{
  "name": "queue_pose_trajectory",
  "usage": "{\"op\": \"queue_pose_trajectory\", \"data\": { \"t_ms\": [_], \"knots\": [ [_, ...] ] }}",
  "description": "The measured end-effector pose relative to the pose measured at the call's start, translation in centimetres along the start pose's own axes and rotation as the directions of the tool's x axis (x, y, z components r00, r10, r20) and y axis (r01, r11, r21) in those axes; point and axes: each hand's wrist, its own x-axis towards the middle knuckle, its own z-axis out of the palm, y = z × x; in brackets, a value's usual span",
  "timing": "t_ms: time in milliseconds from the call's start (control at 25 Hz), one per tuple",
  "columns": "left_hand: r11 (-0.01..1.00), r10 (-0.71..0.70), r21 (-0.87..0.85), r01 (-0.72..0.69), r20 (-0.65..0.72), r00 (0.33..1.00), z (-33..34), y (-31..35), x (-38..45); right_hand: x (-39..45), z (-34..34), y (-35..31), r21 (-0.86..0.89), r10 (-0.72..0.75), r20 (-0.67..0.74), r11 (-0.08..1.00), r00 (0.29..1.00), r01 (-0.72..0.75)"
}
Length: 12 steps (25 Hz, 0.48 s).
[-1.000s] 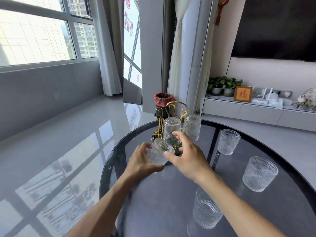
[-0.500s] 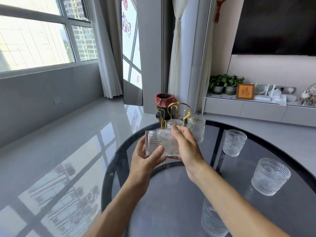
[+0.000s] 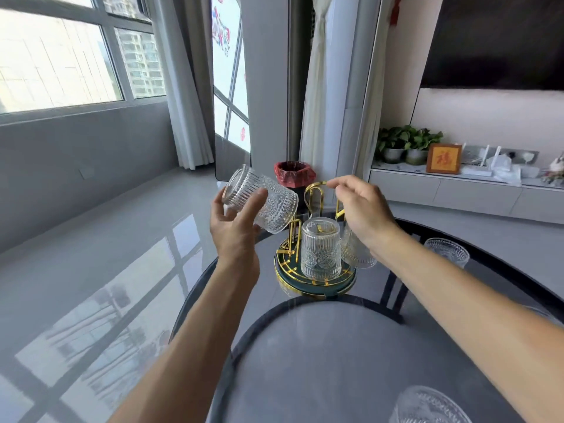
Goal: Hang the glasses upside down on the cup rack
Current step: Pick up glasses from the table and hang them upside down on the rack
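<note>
My left hand (image 3: 235, 230) grips a ribbed clear glass (image 3: 268, 203), held in the air left of the rack and tipped on its side with the mouth toward the lower right. The gold wire cup rack (image 3: 320, 288) with a green round base stands on the dark glass table (image 3: 305, 361). One glass (image 3: 320, 251) hangs upside down on a front peg. A second hung glass (image 3: 357, 254) is partly hidden by my right wrist. My right hand (image 3: 363, 212) is curled over the rack's gold loop handle (image 3: 314, 187).
An upright glass (image 3: 447, 251) stands on the table to the right, behind my right forearm. Another glass (image 3: 427, 404) sits at the bottom edge. A bin with a red liner (image 3: 294, 178) stands on the floor behind the rack.
The left hand has lifted the glass up and to the left and now holds it alone. The right hand let go of it and moved onto the rack's handle.
</note>
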Motion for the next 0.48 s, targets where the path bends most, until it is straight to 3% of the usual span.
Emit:
{"op": "queue_pose_trajectory", "data": {
  "t_ms": [120,280,480],
  "knots": [
    [0.991,0.082,0.106,-0.088,0.063,0.995,0.5,-1.4,1.6,4.0,-0.1,0.4,-0.262,-0.070,0.035,0.962,0.997,0.077],
    [0.965,0.105,0.227,-0.130,0.121,0.987,-0.2,-2.4,2.8,5.7,1.0,1.3,-0.520,0.013,0.266,0.844,0.964,0.132],
    [0.896,0.115,0.402,-0.189,0.202,0.973,-0.4,-3.0,3.8,5.8,1.2,1.6,-0.579,-0.033,0.218,0.800,0.975,0.156]
  ]
}}
